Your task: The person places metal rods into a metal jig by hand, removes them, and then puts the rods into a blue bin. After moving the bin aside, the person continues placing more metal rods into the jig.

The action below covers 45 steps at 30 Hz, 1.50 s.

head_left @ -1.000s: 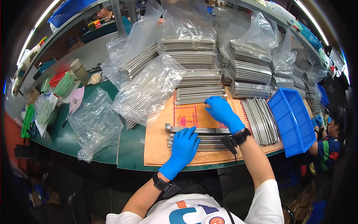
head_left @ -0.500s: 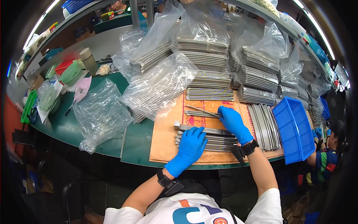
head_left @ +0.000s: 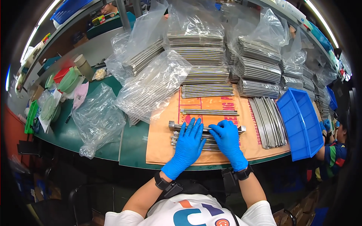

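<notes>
My left hand (head_left: 189,143), in a blue glove, lies with fingers spread over a metal bar fixture and the thin metal rods below it. The fixture has a square block (head_left: 171,125) at its left end and another block (head_left: 241,130) at its right. My right hand (head_left: 228,141), also gloved in blue, has its fingers pinched together at the fixture's middle; what they grip is hidden. Under and between my hands lies a row of shiny rods (head_left: 211,146), partly covered. Beyond the fixture, a few separate rods (head_left: 209,112) rest side by side on brown paper (head_left: 158,150).
Stacked rod bundles (head_left: 200,54) in clear plastic line the back. Right of my hands lie loose rods (head_left: 267,122) beside a blue bin (head_left: 301,124). A crumpled plastic bag (head_left: 96,120) and green baskets (head_left: 69,81) occupy the left. Another person (head_left: 335,150) is at far right.
My right hand has come back toward me from the separate rods to the fixture. The rod it was holding at an angle now lies level with the others. My left hand stays on the fixture.
</notes>
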{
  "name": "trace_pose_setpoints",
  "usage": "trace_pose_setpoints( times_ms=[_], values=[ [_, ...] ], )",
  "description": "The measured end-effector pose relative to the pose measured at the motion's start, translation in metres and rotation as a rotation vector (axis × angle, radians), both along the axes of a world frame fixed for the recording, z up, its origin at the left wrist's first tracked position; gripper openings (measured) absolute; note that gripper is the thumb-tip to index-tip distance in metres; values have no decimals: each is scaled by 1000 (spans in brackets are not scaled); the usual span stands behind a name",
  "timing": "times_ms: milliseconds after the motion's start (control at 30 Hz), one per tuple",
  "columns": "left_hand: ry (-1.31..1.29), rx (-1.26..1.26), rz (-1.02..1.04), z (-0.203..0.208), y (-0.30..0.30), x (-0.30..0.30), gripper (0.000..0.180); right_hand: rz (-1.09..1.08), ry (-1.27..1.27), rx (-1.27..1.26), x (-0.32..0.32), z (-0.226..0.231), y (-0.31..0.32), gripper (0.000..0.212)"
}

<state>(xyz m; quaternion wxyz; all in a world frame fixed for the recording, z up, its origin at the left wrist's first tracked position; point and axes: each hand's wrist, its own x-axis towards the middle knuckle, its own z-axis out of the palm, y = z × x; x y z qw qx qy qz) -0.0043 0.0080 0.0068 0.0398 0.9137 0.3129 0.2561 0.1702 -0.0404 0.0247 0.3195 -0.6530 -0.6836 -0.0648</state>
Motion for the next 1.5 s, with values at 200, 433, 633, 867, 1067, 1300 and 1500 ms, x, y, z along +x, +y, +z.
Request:
trace_pose_setpoints(
  times_ms=[200, 433, 633, 867, 1067, 1300, 1500],
  values=[
    [-15, -39, -21, 2, -2, 5, 55, -18, -12, -16, 6, 0, -2, 14],
    [-25, -10, -10, 3, 1, 3, 53, 36, -95, 37, 6, -7, 3, 14],
    [-67, 24, 3, 4, 1, 1, 49, 86, -76, -36, 2, 9, -7, 15],
    [-169, -27, -56, 0, -1, 0, 31, 112, -49, -80, 27, 7, 21, 10],
    [-195, -18, -48, -1, 0, -2, 27, -30, -282, -393, 45, 9, 50, 11],
    [-227, 17, -87, 1, 0, -1, 26, 19, -295, -275, 50, 7, 46, 14],
    [-202, -22, -87, -1, 0, -2, 30, -67, -457, -296, 42, 4, 45, 11]
  ],
)
